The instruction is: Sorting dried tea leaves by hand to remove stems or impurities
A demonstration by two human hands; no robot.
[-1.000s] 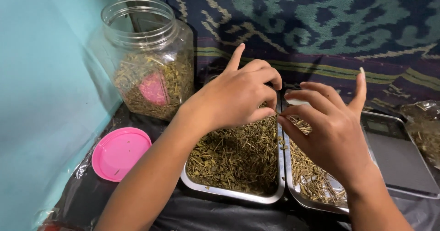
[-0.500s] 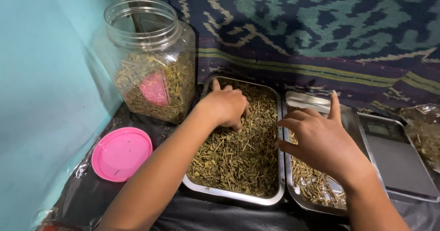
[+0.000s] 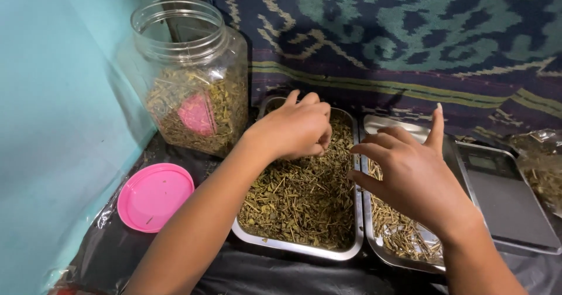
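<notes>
Sorting looks partly done — the left hand pinches, fingers together, in the full left tray of dried herb, while the right hand, fingers loosely apart, hovers over the right tray — thinly covered with stems.

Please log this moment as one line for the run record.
left hand: fingers curled in herbs of left tray | right hand: over right tray | jar: open | lid: beside
</notes>
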